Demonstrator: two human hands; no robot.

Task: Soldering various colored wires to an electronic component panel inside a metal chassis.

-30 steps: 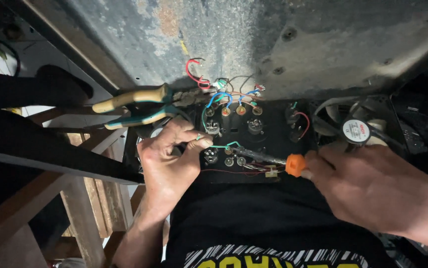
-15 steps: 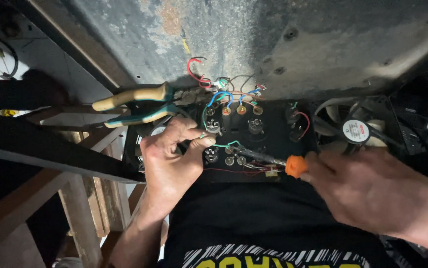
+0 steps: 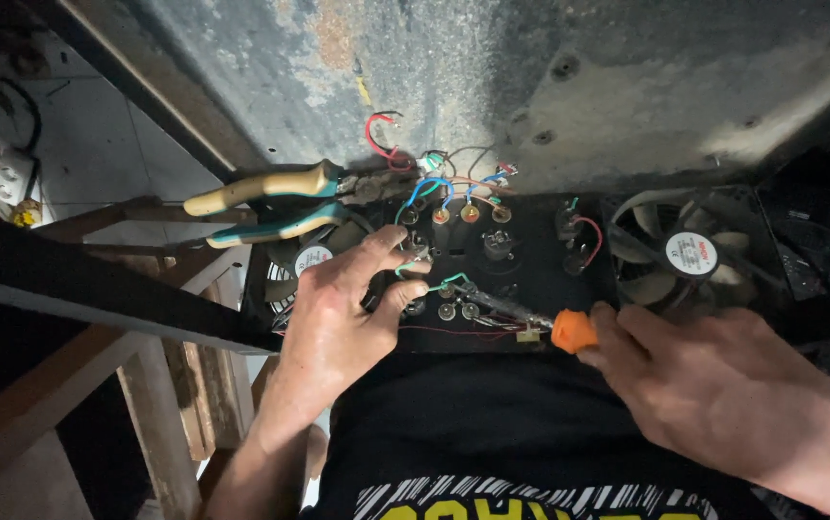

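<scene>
My left hand (image 3: pixel 347 308) pinches a small part or green wire end against the black electronics panel (image 3: pixel 530 265); exactly what it grips is hidden by the fingers. My right hand (image 3: pixel 713 385) grips an orange-handled tool (image 3: pixel 569 330), likely a soldering iron or screwdriver. Its metal tip reaches left to the row of round terminals (image 3: pixel 458 308) beside my left fingers. Coloured wires (image 3: pixel 439 183) in red, blue and green bunch at the panel's top edge.
Pliers with yellow and teal handles (image 3: pixel 270 202) rest at the panel's upper left. A black cooling fan (image 3: pixel 689 252) sits on the right, another fan (image 3: pixel 314 255) behind my left hand. A rusty grey metal sheet (image 3: pixel 530 77) lies above. Wooden frame (image 3: pixel 174 385) at left.
Almost nothing has moved. Both hands stay at the panel, with the tool tip on the same terminals; the view has shifted only slightly.
</scene>
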